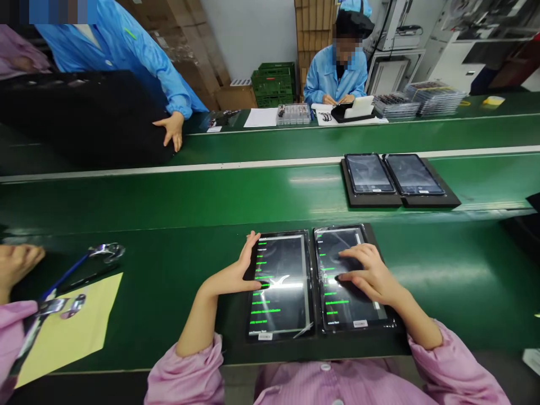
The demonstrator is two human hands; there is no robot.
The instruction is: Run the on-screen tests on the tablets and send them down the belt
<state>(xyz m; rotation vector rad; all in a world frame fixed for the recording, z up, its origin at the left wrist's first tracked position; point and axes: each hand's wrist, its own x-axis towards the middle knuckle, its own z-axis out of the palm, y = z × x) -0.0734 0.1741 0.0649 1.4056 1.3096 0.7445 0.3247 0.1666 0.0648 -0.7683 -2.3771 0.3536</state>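
Two tablets lie side by side in front of me on a black foam tray (373,232), both screens lit with lists of green text. At the left tablet (280,306), my left hand (239,265) reaches over the left edge, thumb on the screen and fingers stretched along the upper corner. Over the right tablet (335,312), my right hand (371,275) has its fingers apart, with fingertips at the middle of the screen. Neither hand grips anything. Clear film covers the tablets, and a small white label sits at the lower edge of each.
Beyond, a black tray (375,200) carries two dark tablets on the green belt (253,197). Yellow paper (80,332) and a blue pen (67,274) lie left, near another person's hand (19,264). Across, one co-worker holds a large black panel (80,121); another sits (337,73).
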